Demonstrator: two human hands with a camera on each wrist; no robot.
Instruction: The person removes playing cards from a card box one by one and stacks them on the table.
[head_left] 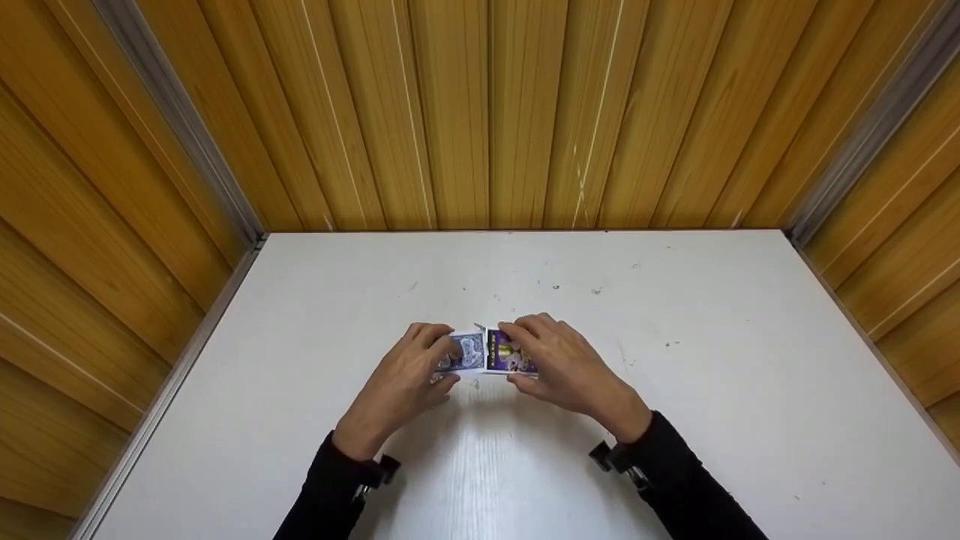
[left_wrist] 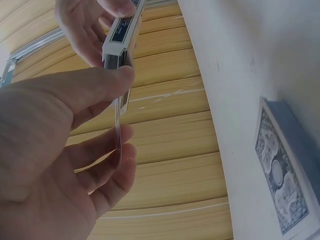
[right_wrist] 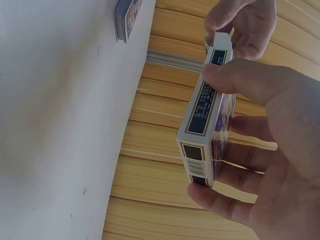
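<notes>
My right hand (head_left: 566,364) grips a playing-card box (right_wrist: 200,110), its thumb on the narrow printed side and fingers round the far edges. The box has a purple picture face (head_left: 510,358) and is held above the table. My left hand (head_left: 412,367) is at the box's near end, pinching a thin flat piece (left_wrist: 118,117) between thumb and fingers. That piece shows edge-on in the left wrist view; I cannot tell whether it is a flap or a card. A deck of playing cards (left_wrist: 282,170) with blue patterned backs lies on the table beneath the hands.
The white table (head_left: 480,465) bears small dark marks and scuffs. Yellow wood-look panels (head_left: 480,112) wall it in at the back and on both sides, with grey metal posts (head_left: 187,112) at the corners.
</notes>
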